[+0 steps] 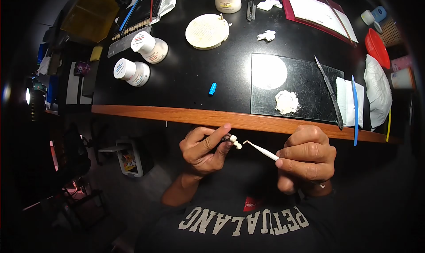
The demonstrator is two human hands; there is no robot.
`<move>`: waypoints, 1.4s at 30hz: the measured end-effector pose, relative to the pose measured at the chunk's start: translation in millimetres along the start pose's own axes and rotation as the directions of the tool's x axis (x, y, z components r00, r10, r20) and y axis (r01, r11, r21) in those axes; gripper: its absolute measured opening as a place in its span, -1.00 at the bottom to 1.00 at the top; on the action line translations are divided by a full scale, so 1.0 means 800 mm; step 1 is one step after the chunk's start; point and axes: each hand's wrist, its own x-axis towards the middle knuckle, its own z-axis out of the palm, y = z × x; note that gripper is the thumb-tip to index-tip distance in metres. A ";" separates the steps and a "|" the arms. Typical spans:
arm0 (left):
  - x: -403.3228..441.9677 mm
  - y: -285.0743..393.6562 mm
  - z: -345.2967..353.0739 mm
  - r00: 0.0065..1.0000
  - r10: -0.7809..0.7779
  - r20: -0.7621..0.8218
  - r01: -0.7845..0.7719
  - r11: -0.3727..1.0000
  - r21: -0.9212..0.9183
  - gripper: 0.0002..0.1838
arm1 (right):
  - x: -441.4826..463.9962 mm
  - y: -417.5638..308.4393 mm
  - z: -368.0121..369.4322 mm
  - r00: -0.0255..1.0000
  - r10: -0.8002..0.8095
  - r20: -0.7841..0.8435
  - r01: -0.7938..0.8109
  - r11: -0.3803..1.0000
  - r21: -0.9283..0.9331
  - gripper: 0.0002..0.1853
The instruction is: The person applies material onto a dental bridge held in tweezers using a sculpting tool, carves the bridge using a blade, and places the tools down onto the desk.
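In the head view, your left hand curls below the table edge, thumb and fingers pinching the small cream pieces. Your right hand, knuckles up, pinches the white tool, its hooked tip just beside them, apart.

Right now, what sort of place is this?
Probably a workshop for making false teeth: the left hand holds up small tooth-like pieces, and there are white bottles and a knife on the black table.
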 end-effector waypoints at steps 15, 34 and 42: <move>0.021 0.033 -0.011 0.991 -0.107 0.075 0.107 0.994 0.007 -0.62 | 0.005 -0.009 -0.002 0.998 0.055 -0.012 -0.056 0.995 -0.084 -0.88; 0.041 0.057 -0.024 0.971 -0.194 0.143 0.181 0.979 0.096 -0.59 | 0.004 -0.017 -0.009 0.997 0.059 -0.056 -0.073 0.952 -0.296 -0.82; 0.057 0.068 -0.031 0.955 -0.220 0.200 0.193 0.970 0.146 -0.63 | 0.002 -0.013 -0.033 0.989 0.129 -0.077 -0.150 0.865 -0.478 -0.72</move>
